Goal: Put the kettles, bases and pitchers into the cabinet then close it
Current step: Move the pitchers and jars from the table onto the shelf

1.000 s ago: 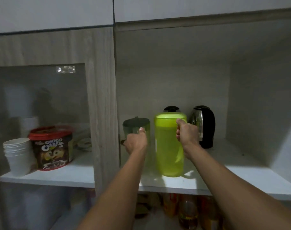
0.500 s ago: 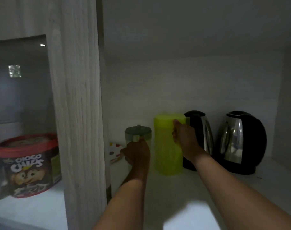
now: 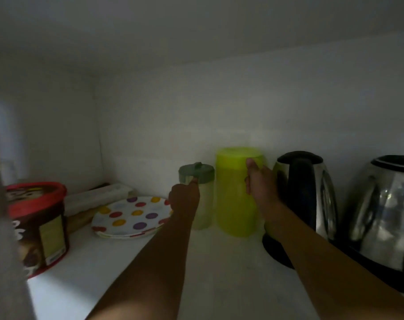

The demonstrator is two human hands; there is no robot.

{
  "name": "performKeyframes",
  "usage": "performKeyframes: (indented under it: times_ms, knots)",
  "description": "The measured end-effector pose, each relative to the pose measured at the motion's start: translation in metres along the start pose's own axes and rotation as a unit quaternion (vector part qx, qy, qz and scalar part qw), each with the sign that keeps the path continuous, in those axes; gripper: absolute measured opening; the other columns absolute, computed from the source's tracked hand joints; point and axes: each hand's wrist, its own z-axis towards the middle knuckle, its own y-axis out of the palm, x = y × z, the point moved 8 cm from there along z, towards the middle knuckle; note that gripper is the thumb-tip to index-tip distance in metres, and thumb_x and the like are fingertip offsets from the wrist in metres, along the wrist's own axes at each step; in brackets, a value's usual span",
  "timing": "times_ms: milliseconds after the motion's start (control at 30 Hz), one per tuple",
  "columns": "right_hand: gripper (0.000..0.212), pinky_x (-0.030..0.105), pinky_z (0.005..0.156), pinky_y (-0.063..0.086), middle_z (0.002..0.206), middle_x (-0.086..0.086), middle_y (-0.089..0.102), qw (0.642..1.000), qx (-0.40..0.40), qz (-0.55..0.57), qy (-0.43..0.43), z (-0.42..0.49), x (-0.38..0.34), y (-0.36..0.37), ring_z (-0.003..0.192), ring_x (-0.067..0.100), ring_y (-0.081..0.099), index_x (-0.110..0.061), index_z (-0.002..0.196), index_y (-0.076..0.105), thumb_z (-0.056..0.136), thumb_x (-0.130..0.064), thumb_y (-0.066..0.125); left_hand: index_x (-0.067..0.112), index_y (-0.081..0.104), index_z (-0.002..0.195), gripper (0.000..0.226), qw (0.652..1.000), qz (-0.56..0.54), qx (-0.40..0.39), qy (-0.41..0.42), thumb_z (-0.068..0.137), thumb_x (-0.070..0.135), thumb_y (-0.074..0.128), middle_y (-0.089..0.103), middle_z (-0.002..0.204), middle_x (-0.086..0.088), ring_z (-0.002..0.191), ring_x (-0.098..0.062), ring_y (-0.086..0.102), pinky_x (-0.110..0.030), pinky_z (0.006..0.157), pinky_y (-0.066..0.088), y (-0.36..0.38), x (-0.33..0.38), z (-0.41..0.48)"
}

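Inside the dim cabinet, a tall lime-green pitcher [image 3: 236, 195] stands upright on the white shelf [image 3: 219, 273] near the back wall. My right hand [image 3: 259, 183] grips its handle on the right side. Just to its left stands a smaller clear pitcher with a grey-green lid [image 3: 197, 175]; my left hand [image 3: 184, 199] is closed on its handle. Two steel-and-black kettles sit on their bases to the right: one [image 3: 311, 204] directly behind my right hand, the other [image 3: 385, 213] at the right edge.
A polka-dot plate stack [image 3: 131, 215] lies left of the small pitcher, with a pale flat box [image 3: 97, 197] behind it. A red-lidded cereal tub [image 3: 38, 225] stands at the left front. The cabinet's vertical frame [image 3: 4, 250] blurs the left edge.
The view has pushed deeper into the cabinet. Both pitchers have moved further back towards the rear wall, still held in my hands. The plate stack has come into view.
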Motion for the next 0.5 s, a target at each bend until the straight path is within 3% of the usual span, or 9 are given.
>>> performKeyframes:
  times_ms: [67,200,300,433,500]
  knots:
    - [0.055,0.047,0.086,0.049,0.065,0.008,0.05,1.0,-0.004,-0.006,0.0,0.008,0.008,-0.002,0.077,0.028,0.054,-0.021,0.057,0.045,0.071,-0.073,0.036,-0.008,0.055,0.121,0.06,1.0,-0.004,-0.01,-0.002,0.097,0.047,0.049,0.061,0.103,-0.019,0.091,-0.028,0.058,-0.036,0.079,0.048,0.003,0.003,0.004]
    - [0.06,0.046,0.088,0.049,0.076,0.009,0.053,1.0,0.0,-0.006,0.01,0.013,0.011,0.0,0.08,0.024,0.052,-0.023,0.063,0.045,0.059,-0.081,0.028,-0.002,0.053,0.131,0.076,0.999,0.002,-0.044,-0.013,0.097,0.06,0.026,0.059,0.126,-0.026,0.114,-0.039,0.059,-0.048,0.1,0.048,0.014,-0.005,0.005]
    - [0.074,0.049,0.093,0.05,0.09,0.017,0.061,1.0,0.004,-0.02,0.02,0.006,0.01,0.001,0.085,0.031,0.059,-0.017,0.08,0.05,0.059,-0.083,0.025,-0.007,0.056,0.127,0.08,1.0,0.007,-0.014,-0.017,0.097,0.061,0.027,0.056,0.131,-0.028,0.122,-0.041,0.054,-0.047,0.104,0.044,0.005,-0.011,-0.006]
    - [0.075,0.046,0.093,0.049,0.119,0.023,0.066,0.998,-0.01,-0.03,0.046,-0.009,0.006,0.0,0.109,0.041,0.062,-0.007,0.102,0.059,0.08,-0.076,0.038,-0.009,0.059,0.124,0.08,0.999,0.032,-0.005,-0.006,0.099,0.058,0.024,0.058,0.129,-0.029,0.119,-0.039,0.056,-0.044,0.101,0.045,-0.01,-0.011,-0.027]
    - [0.071,0.043,0.098,0.045,0.133,0.019,0.058,0.998,-0.009,-0.045,0.051,-0.022,0.002,-0.005,0.121,0.038,0.055,-0.002,0.127,0.054,0.092,-0.063,0.045,-0.009,0.058,0.125,0.078,0.999,0.035,-0.005,0.001,0.099,0.057,0.026,0.058,0.129,-0.028,0.118,-0.039,0.056,-0.043,0.098,0.045,-0.018,-0.009,-0.04]
